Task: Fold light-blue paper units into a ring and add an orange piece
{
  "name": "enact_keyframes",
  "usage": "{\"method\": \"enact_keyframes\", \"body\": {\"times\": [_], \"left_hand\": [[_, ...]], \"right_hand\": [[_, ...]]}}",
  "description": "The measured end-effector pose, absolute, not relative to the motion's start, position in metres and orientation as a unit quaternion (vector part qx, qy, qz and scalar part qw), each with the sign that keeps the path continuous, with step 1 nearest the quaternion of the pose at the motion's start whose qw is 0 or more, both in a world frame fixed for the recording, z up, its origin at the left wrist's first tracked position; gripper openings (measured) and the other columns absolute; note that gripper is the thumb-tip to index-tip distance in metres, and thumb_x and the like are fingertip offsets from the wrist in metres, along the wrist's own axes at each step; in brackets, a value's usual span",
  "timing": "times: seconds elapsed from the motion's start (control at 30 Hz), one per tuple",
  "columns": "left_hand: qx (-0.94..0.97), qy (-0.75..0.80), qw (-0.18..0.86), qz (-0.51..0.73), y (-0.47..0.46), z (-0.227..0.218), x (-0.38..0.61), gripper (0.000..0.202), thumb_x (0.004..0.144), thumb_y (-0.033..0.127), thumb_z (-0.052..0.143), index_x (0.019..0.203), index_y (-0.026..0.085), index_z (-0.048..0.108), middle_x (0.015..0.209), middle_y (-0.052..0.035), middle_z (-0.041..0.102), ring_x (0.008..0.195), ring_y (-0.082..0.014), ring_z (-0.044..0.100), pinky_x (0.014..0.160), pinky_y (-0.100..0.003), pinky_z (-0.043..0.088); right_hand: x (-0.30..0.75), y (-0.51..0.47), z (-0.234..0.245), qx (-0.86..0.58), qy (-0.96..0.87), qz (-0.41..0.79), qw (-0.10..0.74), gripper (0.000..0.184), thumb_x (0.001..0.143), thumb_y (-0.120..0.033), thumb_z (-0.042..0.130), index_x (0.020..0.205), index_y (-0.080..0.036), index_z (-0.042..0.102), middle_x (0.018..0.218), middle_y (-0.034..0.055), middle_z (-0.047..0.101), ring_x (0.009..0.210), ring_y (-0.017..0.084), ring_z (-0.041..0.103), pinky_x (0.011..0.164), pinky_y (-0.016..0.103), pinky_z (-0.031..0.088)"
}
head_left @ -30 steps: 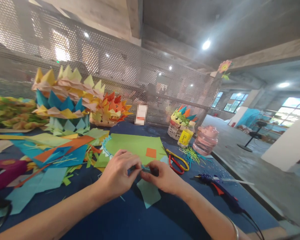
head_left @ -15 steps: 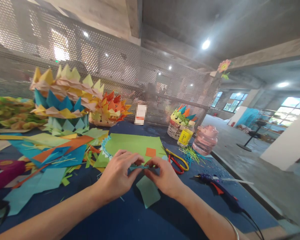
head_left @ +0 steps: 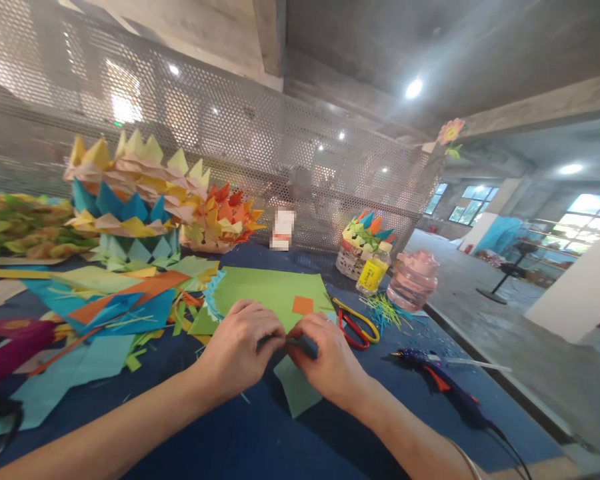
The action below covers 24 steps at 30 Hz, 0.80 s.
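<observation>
Since the earlier frames, both hands have been drawn closer together, and the small blue paper piece that showed between the fingertips is now almost hidden. It is pinched by the left hand (head_left: 240, 347) and the right hand (head_left: 327, 360), whose fingers are curled shut over it where they meet; only a dark sliver (head_left: 286, 341) can be seen between the thumbs, above the near middle of the table (head_left: 260, 440). A teal sheet (head_left: 297, 390) is laid flat just under and near the right hand. A green sheet (head_left: 270, 293) with an orange square (head_left: 303, 305) on it is spread just beyond the hands. Scissors (head_left: 355, 323) with red and yellow handles are placed to the right of the green sheet, and a glue gun (head_left: 440, 380) is set further right, its cord trailing toward the near edge. Thin coloured strips (head_left: 383, 310) are scattered beside a yellow-labelled bottle (head_left: 373, 273) and a pink jar (head_left: 413, 280) at the far right, with a small basket (head_left: 353, 257) of folded paper behind them. Blue, orange and green offcuts (head_left: 115, 307) are strewn at the left. Large folded-paper crowns (head_left: 130, 193) are stacked at the far left, against a perforated metal screen (head_left: 280, 153). A bracelet (head_left: 463, 453) is worn on the right wrist.
</observation>
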<state>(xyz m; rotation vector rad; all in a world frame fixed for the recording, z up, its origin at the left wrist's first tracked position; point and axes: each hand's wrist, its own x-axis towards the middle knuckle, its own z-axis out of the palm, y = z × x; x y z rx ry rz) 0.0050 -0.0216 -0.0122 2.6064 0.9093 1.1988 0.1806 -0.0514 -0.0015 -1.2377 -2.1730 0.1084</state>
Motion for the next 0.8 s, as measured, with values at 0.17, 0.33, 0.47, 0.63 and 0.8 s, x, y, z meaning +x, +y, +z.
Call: {"method": "enact_keyframes", "body": {"times": [0.17, 0.33, 0.47, 0.63, 0.8], "left_hand": [[0.87, 0.297, 0.061, 0.388, -0.021, -0.012, 0.005, 0.016, 0.081, 0.011, 0.05, 0.068, 0.018, 0.055, 0.066, 0.0007, 0.059, 0.071, -0.0164, 0.051, 0.073, -0.033, 0.034], [0.868, 0.296, 0.05, 0.396, -0.02, -0.012, 0.005, 0.018, 0.08, 0.008, 0.047, 0.066, 0.017, 0.052, 0.065, 0.0007, 0.056, 0.068, -0.0157, 0.049, 0.072, -0.033, 0.034], [0.871, 0.28, 0.048, 0.4, -0.022, -0.012, 0.006, 0.018, 0.079, 0.006, 0.045, 0.065, 0.017, 0.049, 0.062, 0.0015, 0.052, 0.065, -0.0146, 0.047, 0.072, -0.033, 0.034], [0.875, 0.265, 0.049, 0.402, -0.023, -0.012, 0.007, 0.018, 0.08, 0.006, 0.043, 0.068, 0.018, 0.048, 0.064, 0.0016, 0.051, 0.066, -0.0145, 0.047, 0.073, -0.033, 0.034], [0.884, 0.267, 0.051, 0.38, -0.025, -0.013, 0.008, 0.019, 0.081, 0.005, 0.04, 0.07, 0.018, 0.049, 0.067, 0.0, 0.053, 0.067, -0.0155, 0.048, 0.074, -0.033, 0.034]], "right_hand": [[0.179, -0.053, -0.002, -0.465, -0.829, 0.04, 0.309, 0.008, 0.078, -0.013, 0.063, 0.077, -0.018, 0.057, 0.079, 0.0023, 0.059, 0.08, 0.018, 0.055, 0.076, 0.03, 0.04], [0.179, -0.053, -0.002, -0.476, -0.82, 0.04, 0.315, 0.012, 0.078, -0.013, 0.066, 0.074, -0.018, 0.055, 0.077, 0.0019, 0.058, 0.078, 0.018, 0.053, 0.073, 0.03, 0.04], [0.18, -0.053, -0.005, -0.447, -0.841, 0.012, 0.304, 0.009, 0.08, -0.013, 0.062, 0.076, -0.017, 0.055, 0.079, 0.0034, 0.058, 0.079, 0.018, 0.051, 0.073, 0.031, 0.04], [0.183, -0.057, 0.0, -0.427, -0.854, -0.013, 0.296, 0.006, 0.083, -0.016, 0.059, 0.077, -0.017, 0.058, 0.079, 0.0043, 0.059, 0.079, 0.019, 0.052, 0.075, 0.032, 0.04], [0.195, -0.055, 0.024, -0.432, -0.853, 0.032, 0.29, 0.012, 0.084, -0.022, 0.056, 0.096, -0.019, 0.058, 0.095, 0.0059, 0.061, 0.091, 0.019, 0.055, 0.082, 0.032, 0.042]]}}
